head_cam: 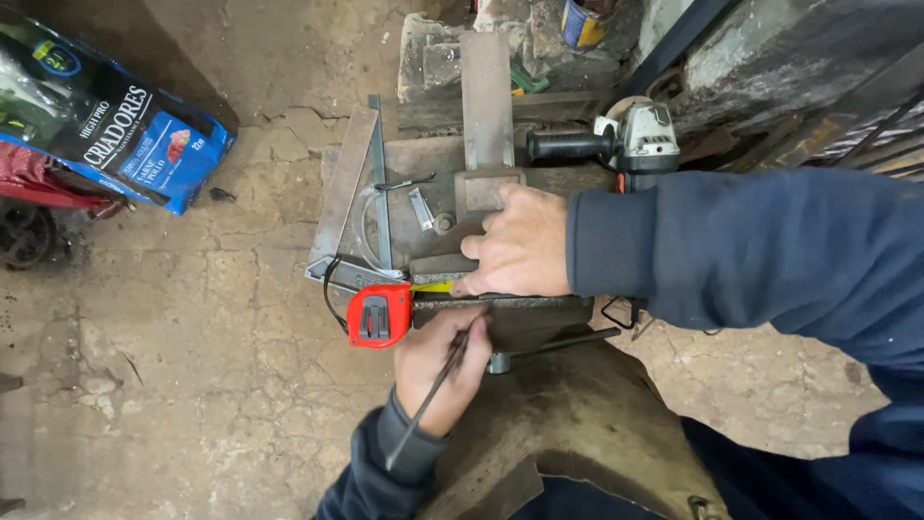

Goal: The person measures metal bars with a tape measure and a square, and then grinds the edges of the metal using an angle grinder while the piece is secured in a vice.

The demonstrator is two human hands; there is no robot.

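On the bench, left hand (438,371) gripping scriber (435,390), right hand (520,246) flat on steel bar (500,300), red tape measure (378,315), grinder (616,143) behind.

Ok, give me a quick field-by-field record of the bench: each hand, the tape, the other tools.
left hand: grips a thin metal scribe, tip at the tape blade
right hand: presses flat on a metal bar across the bench
tape measure: red case, yellow blade drawn out under the right hand
angle grinder: lies behind the right wrist
steel square: lies left on the plate
floor: cracked concrete
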